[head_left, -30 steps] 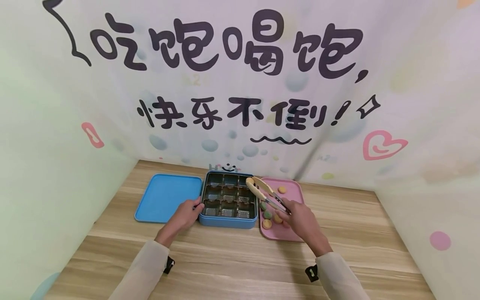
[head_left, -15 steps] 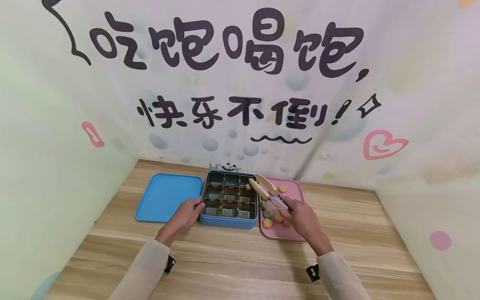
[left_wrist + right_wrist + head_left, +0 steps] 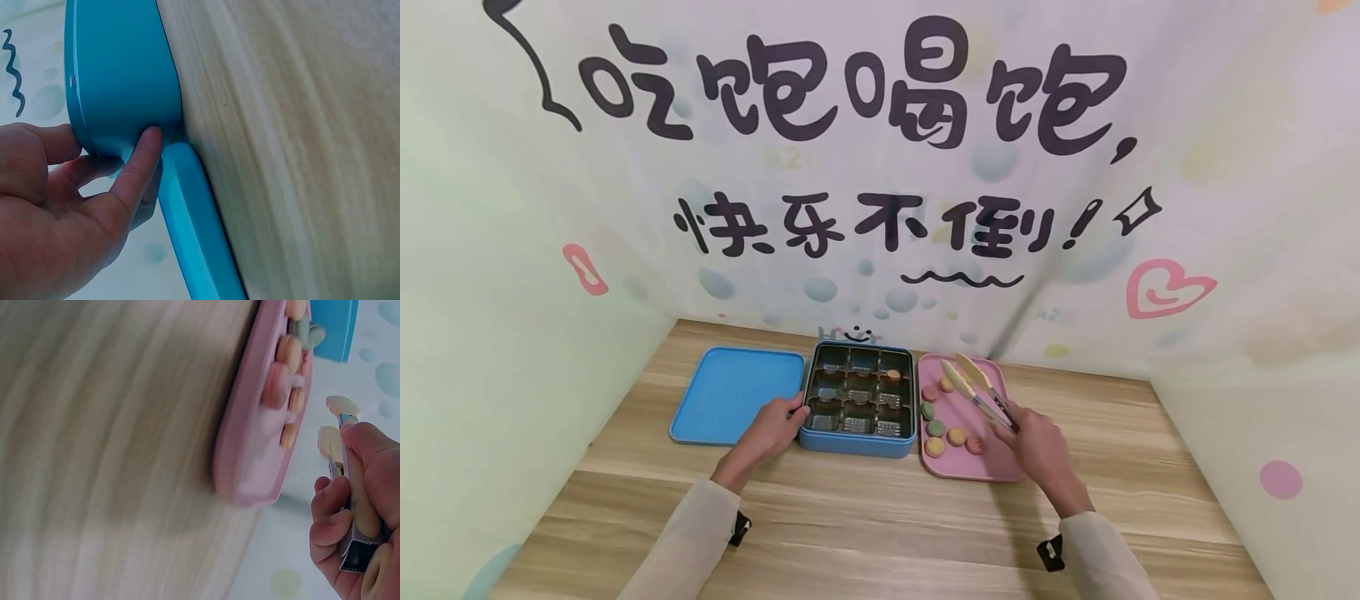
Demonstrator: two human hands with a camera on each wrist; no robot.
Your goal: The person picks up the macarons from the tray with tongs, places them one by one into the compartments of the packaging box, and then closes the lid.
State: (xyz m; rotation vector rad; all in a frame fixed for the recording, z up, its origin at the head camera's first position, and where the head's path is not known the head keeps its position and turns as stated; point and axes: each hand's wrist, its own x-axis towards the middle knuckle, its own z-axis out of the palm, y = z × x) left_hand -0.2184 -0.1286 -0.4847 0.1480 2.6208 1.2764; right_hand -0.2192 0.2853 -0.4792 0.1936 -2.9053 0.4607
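A blue box [image 3: 857, 445] stands on the table, its dark insert divided into several compartments. One yellow macaron [image 3: 892, 375] lies in the far right compartment. At the box's left side, my left hand [image 3: 775, 429] holds its near corner; in the left wrist view the thumb is at the rim and the fingers touch the wall. My right hand [image 3: 1037, 442] grips a pair of tongs [image 3: 981, 393], their pale tips apart with nothing between them. Those tips are above the pink tray [image 3: 958, 468], on which several yellow, green and pink macarons [image 3: 957, 437] lie.
A blue lid [image 3: 737, 396] lies flat to the left of the box, close to its side. Behind everything rises a printed wall [image 3: 865, 292] with large lettering, and side walls close in the wooden table [image 3: 850, 525].
A yellow macaron now rests in the far right compartment. The tongs have drawn back right, from over the box to over the tray. My left hand has stayed in place.
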